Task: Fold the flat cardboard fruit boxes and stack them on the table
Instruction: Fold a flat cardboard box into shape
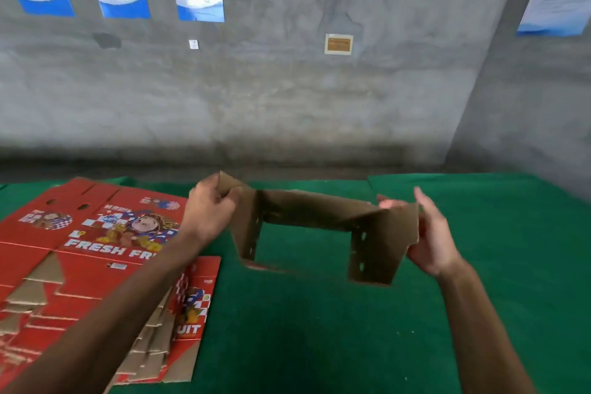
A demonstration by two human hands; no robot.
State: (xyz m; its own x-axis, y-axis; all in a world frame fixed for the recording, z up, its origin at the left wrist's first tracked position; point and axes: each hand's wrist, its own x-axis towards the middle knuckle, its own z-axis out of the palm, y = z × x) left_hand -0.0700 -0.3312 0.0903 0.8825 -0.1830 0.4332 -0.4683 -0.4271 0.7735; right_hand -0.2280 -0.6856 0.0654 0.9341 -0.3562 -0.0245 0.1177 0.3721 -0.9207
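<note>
- Folding step: box (319,217) is held above the table (479,265), part-formed.
- Left hand (209,213) grips its left flap; right hand (428,233), fingers straight, presses its right panel.
- Next move, likely: square the sides, lock flaps.
- Flat stack (96,265) lies left.

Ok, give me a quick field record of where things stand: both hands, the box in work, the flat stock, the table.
left hand: grips the left end flap of the box
right hand: fingers straight, against the right end flap
box in work: brown inside facing the camera, part-folded, held above the table
flat boxes: red printed pile, on the left of the table
table: green cover
</note>
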